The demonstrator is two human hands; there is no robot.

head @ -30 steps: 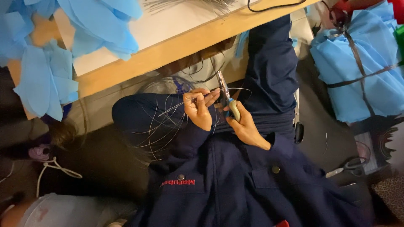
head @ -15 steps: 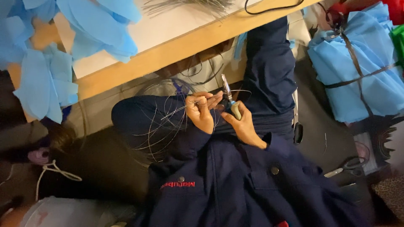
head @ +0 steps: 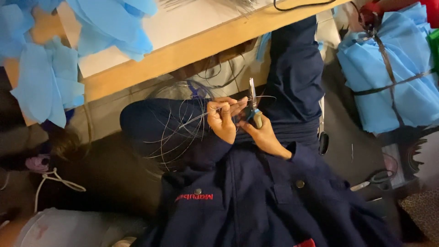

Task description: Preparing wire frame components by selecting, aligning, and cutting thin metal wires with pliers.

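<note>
Left hand [head: 222, 120] pinching thin wire [head: 192, 120], right hand [head: 263, 135] gripping pliers [head: 253, 104] — over lap

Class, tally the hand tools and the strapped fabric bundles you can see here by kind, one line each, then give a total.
Pliers in the right hand: 1
Scissors on the floor: 1
Strapped blue fabric bundle: 1
Total: 3

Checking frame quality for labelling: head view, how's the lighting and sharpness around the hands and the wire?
Head view: dim, warm light; left hand and right hand fairly sharp; thin wires faint against the dark blue clothing; pliers slightly soft; floor at lower left in deep shadow.
</note>
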